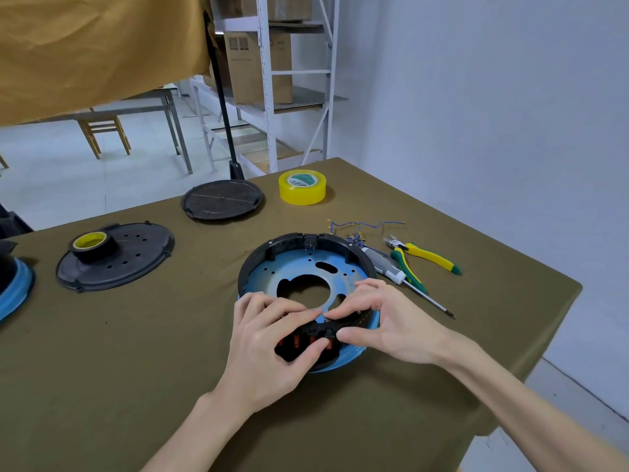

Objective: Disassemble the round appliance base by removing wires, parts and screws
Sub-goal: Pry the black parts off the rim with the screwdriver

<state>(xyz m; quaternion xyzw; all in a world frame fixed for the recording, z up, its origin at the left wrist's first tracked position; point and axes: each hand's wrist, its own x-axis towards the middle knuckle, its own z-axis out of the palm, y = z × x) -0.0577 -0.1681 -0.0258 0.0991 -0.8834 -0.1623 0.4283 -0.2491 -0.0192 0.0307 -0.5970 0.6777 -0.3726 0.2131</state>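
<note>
Covering the table [102,386] is an olive cloth, with metal shelving [269,80] and cardboard boxes behind. Near its front edge sits the round appliance base [306,267]; the left hand [272,342] and right hand [381,318] pinch its near black rim, fingers curled. Writing on the yellow tape roll [302,187] is unreadable.

The round base [308,267] lay open side up on the olive table cloth [136,352], near the table's right side. It consisted of a black plastic ring wall around a blue metal plate with a large irregular centre opening and small holes. A black switch block with red parts sat at its near rim. Loose blue wires [360,228] lay just beyond it.
</note>
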